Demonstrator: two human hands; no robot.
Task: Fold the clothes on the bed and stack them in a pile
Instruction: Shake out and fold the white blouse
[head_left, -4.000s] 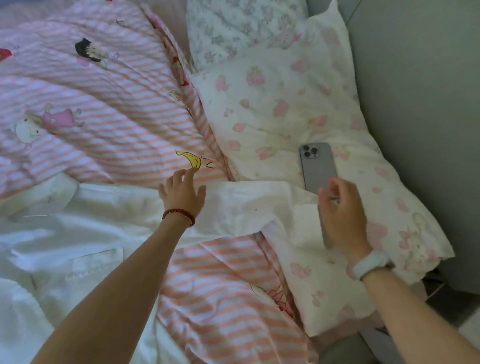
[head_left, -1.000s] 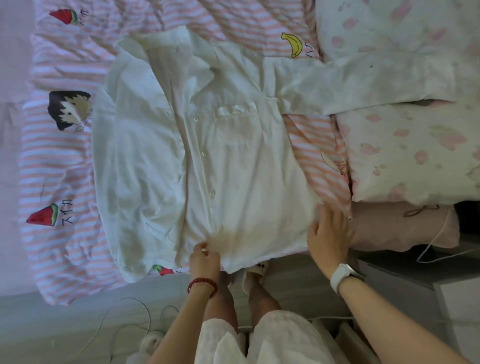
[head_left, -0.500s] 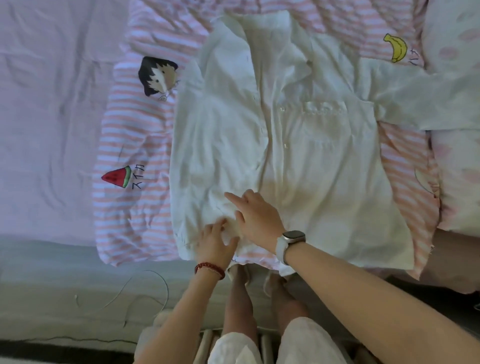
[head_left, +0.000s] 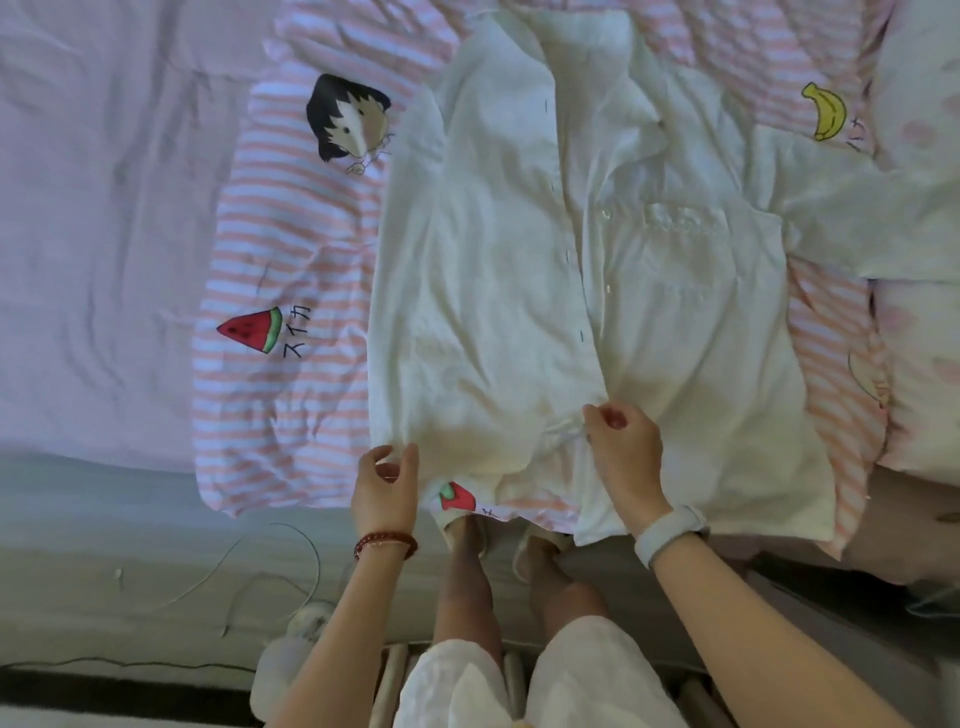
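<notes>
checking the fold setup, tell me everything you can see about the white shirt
The white shirt is thin, wrinkled, cotton-like fabric with a collar, button placket and chest pocket. It lies front up, spread on the striped blanket, one sleeve reaching right. The left hand pinches its hem corner; the right hand grips the placket near the hem.

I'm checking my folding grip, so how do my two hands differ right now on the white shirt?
The left hand pinches the white shirt at its lower left hem corner, while the right hand grips it at the front button placket near the middle. The left hand's wrist wears a red bead bracelet; the right hand's wrist wears a white watch band. Both hands hold the shirt's lower part, near the bed's edge.
</notes>
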